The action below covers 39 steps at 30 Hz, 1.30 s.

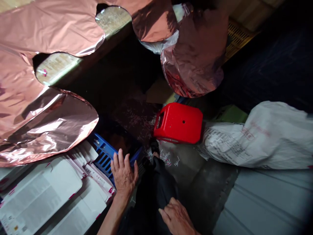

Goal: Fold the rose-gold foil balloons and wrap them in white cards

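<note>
My left hand (124, 173) reaches forward over the near side of a blue plastic crate (105, 156), its fingers spread and nothing in them. Whether it touches the crate's rim is unclear. Beside it, on the left, lie stacks of flat white printed cartons (49, 192). My right hand (177, 215) is low in the view at the dark trousers (161, 182), with its fingers curled in. Their tips are hidden, so any cloth or other thing in them cannot be seen.
A red plastic stool (182, 122) stands ahead. Sheets of pinkish metallic foil (51, 29) hang over a wooden board (113, 19) on the left; more foil (195, 55) hangs ahead. A white sack (264, 137) lies right. White scraps (171, 158) litter the floor.
</note>
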Tool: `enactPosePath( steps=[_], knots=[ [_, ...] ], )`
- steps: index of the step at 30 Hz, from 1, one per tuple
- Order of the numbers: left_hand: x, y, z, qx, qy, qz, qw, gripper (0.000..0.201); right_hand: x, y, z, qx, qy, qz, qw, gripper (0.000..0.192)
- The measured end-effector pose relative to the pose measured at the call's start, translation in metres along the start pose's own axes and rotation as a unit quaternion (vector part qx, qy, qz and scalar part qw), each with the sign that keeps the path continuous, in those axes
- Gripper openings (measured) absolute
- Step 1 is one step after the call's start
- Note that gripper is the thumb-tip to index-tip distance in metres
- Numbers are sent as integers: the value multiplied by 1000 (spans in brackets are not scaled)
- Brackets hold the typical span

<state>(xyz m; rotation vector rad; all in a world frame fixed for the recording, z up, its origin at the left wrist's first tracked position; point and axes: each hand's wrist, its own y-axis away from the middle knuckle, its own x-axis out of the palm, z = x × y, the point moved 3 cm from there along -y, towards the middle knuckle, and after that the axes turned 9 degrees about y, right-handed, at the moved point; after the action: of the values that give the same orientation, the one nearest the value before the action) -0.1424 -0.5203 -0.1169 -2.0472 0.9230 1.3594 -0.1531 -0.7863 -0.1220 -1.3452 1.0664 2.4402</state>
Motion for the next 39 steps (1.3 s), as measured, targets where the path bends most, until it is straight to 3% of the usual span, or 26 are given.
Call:
enactPosePath(
  steps=[14,17,19,22,29,32,36,39],
  knots=[
    [3,-1,-1,-10,-1,7,1000,45,-18,-4,-2,54,-89,45,994,31],
    [2,-1,0,-11,6,7,1000,45,-17,1,2,82,-112,63,988,16],
    [2,0,0,-11,11,9,1000,45,-10,4,6,96,-105,63,988,4],
    [3,0,0,-11,13,13,1000,44,-2,3,10,83,-53,59,993,9],
    [2,-1,-2,-20,6,14,1000,44,-13,-11,3,69,-45,87,993,7],
    [2,0,-2,-26,10,13,1000,44,5,-7,2,40,-26,71,996,5],
    [4,1,0,-26,13,12,1000,42,41,21,2,-23,-28,15,999,9],
    [5,1,3,-29,9,7,1000,39,49,45,-4,-56,-32,-18,998,14]
  ],
)
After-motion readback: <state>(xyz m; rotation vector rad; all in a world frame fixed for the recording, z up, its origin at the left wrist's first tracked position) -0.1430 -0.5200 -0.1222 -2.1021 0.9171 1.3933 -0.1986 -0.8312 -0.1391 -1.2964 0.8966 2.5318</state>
